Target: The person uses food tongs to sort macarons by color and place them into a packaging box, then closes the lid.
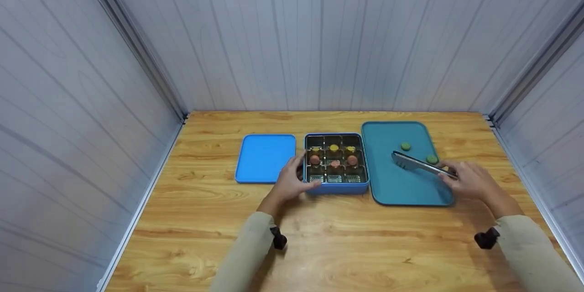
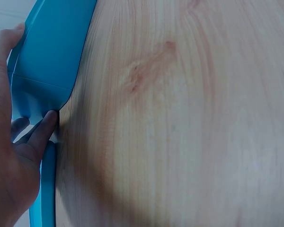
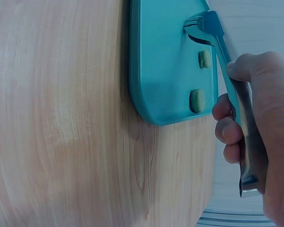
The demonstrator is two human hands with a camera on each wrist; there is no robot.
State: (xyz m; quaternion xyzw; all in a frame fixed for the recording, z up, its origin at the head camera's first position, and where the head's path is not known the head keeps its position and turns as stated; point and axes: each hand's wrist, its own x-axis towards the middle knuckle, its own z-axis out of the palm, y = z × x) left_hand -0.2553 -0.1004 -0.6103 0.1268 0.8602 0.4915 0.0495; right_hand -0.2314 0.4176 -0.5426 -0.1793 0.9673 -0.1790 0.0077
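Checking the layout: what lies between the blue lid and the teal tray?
In the head view, the blue box of round sweets sits between the lid and the tray, with the left hand at its corner.

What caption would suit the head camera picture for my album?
Left hand steadies a blue box of sweets; right hand holds metal tongs over a teal tray.

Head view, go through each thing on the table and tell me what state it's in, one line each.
blue box: open, lid off, six sweets in its compartments
blue lid: flat on the table, left of the box
teal tray: flat, two green sweets on it
green sweets: loose on the tray
tongs: gripped, tips over the tray
left hand: holds the box's left edge
right hand: grips the tongs
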